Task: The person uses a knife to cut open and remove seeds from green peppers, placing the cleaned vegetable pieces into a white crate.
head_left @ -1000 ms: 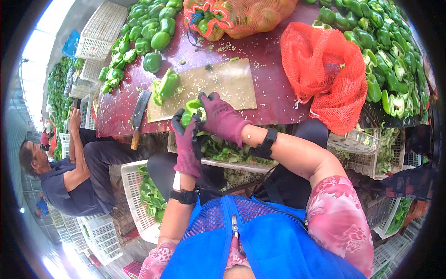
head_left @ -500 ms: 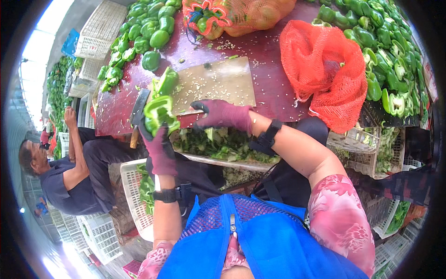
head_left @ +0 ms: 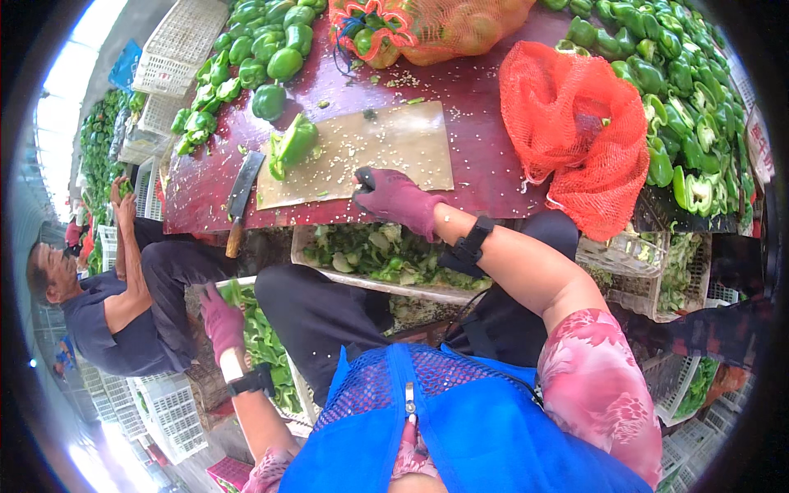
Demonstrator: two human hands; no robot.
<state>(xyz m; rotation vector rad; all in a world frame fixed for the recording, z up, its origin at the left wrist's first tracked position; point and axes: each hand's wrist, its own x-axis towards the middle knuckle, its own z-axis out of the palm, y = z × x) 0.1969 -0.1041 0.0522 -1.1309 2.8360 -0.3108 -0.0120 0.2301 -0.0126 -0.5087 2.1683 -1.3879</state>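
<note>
My left hand [head_left: 222, 324], in a purple glove, is low on the left beside a white crate of cut green peppers [head_left: 267, 345]. Its fingers look stretched out, with nothing visible in them. My right hand [head_left: 397, 197], gloved too, rests closed at the near right part of a brown cutting board [head_left: 386, 144]. Whatever its curled fingers may hold is hidden. An opened green pepper [head_left: 294, 146] lies on the board's left part, among scattered seeds. Left of the board a cleaver [head_left: 244, 185] lies with its wooden handle over the table edge.
Whole green peppers [head_left: 267, 49] are heaped at the far left of the red table [head_left: 481, 164]. A red mesh bag [head_left: 567, 123] lies right, before piled cut peppers [head_left: 694, 131]. A filled mesh bag [head_left: 468, 25] stands behind. Scraps fill a tray [head_left: 386, 255] below. A co-worker [head_left: 107, 304] sits left.
My left hand has moved down and left from the board to the crate, and the cut pepper it held has left it. My right hand has shifted slightly right and curled more.
</note>
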